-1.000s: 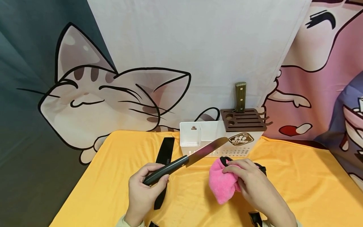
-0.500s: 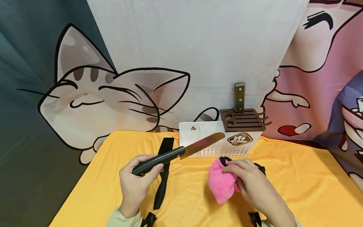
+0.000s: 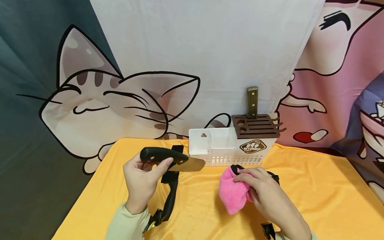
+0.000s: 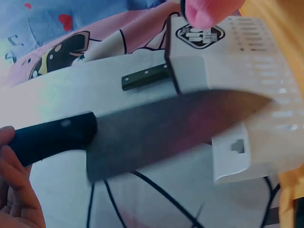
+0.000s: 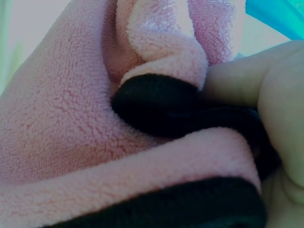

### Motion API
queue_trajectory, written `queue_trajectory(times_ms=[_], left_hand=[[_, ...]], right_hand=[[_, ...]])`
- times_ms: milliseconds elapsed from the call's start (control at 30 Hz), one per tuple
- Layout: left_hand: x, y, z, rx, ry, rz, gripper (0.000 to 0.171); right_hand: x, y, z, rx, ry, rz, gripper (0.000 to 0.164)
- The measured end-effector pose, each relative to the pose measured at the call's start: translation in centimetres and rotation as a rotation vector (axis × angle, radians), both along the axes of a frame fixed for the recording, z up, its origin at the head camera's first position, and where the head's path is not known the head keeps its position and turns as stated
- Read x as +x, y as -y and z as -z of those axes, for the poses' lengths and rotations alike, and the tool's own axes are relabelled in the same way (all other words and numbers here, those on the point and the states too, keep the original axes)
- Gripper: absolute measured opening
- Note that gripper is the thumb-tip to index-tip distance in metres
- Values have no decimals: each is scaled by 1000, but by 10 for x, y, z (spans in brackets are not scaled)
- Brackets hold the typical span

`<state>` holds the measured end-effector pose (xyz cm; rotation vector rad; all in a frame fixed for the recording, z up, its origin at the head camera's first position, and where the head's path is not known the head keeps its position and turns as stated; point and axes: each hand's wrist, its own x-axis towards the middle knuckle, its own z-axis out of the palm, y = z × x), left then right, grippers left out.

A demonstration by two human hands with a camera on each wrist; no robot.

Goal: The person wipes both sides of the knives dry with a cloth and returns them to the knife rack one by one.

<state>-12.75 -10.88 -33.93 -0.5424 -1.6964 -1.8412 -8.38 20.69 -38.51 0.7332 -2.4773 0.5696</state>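
Observation:
My left hand (image 3: 139, 185) grips a kitchen knife by its black riveted handle (image 3: 163, 155), thumb against the side. The blade (image 3: 192, 164) points right, foreshortened in the head view; the left wrist view shows its broad blurred face and curved edge. My right hand (image 3: 265, 188) pinches a bunched pink cloth (image 3: 234, 193) with black edging, to the right of the knife. Close up in the right wrist view, the fleecy cloth (image 5: 61, 109) folds around its black trim (image 5: 152, 102). A flat black knife (image 3: 171, 198) lies on the yellow tablecloth, partly hidden behind the held knife.
A white knife holder (image 3: 222, 151) with a brown slotted top (image 3: 255, 126) stands at the table's back. Another knife (image 3: 252, 101) stands in one slot, its riveted handle upright. Behind hangs a printed curtain (image 3: 150, 106); the yellow tablecloth (image 3: 198, 213) covers the table.
My left hand has drifted left and rotated the knife: the blade pointed up and right before and now looks shorter and nearly level. My right hand and the pink cloth have stayed almost still.

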Motion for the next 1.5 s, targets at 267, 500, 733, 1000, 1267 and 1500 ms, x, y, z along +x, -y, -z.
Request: queue_trajectory(times_ms=[267, 500, 733, 1000, 1267, 1500], left_hand=[[-21, -3, -37, -168, -87, -21, 18], [-49, -14, -73, -276, -179, 89, 16], [-71, -43, -107, -298, -268, 149, 15], [-89, -79, -134, -261, -230, 159, 23], [-100, -115, -148, -248, -211, 220, 26], [-109, -147, -149, -275, -268, 239, 27]], right_hand=[[-1, 1, 1, -14, -21, -17, 52], [-1, 0, 1, -9, -12, -13, 52], [0, 0, 1, -1, 1, -1, 53], [-1, 1, 2, 6, 0, -5, 53], [-2, 2, 2, 9, 22, -2, 53], [-3, 3, 3, 10, 16, -8, 52]])
